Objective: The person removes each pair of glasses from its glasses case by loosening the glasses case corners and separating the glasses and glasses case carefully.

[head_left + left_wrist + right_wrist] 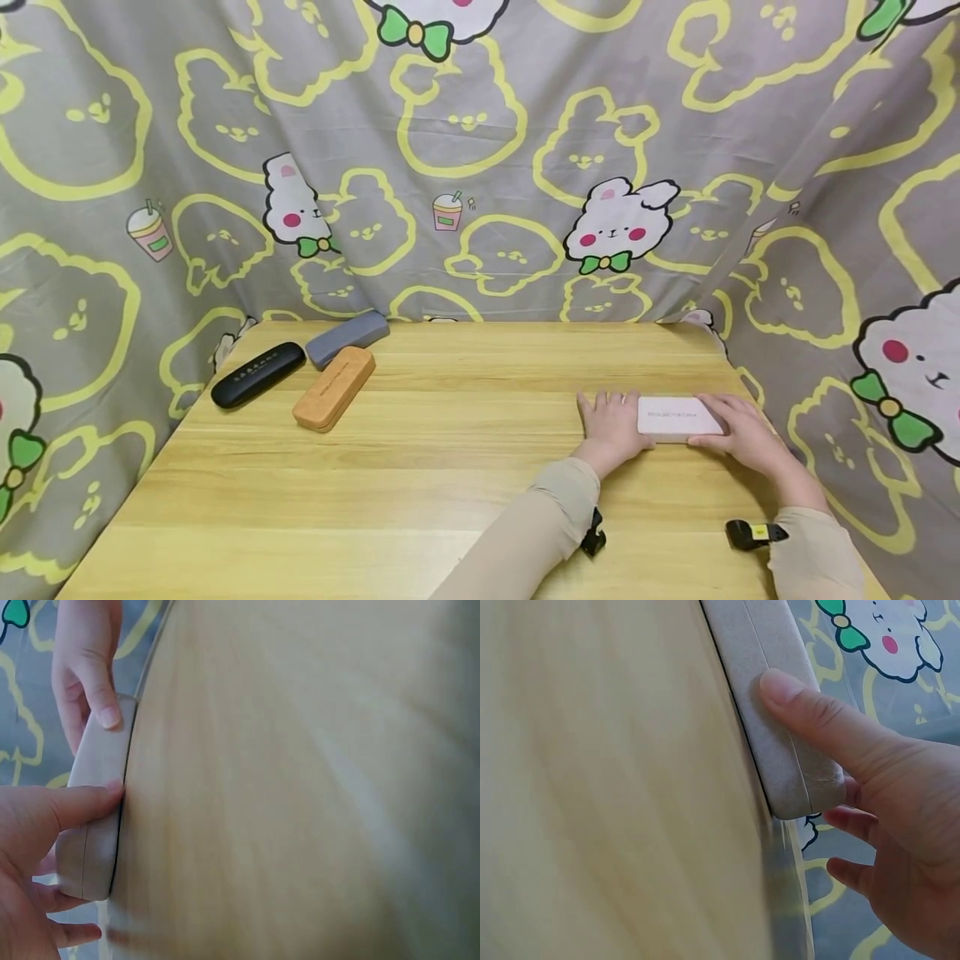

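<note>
A pale, off-white glasses case (678,417) with small lettering on its lid lies flat on the right part of the wooden table. My left hand (613,429) grips its left end, and my right hand (742,433) holds the right end. In the left wrist view the thumb (88,805) presses on the near side of the case (105,761). The right wrist view shows the other thumb (795,697) on the near side, across the seam of the case (769,712). Both hands have their other fingers partly hidden at the ends and far side. The lid looks closed.
Three more glasses cases lie at the table's far left: a black one (258,375), a grey-blue one (347,337) and an orange-brown one (333,390). A patterned curtain (480,192) hangs along the back and both sides of the table (420,500).
</note>
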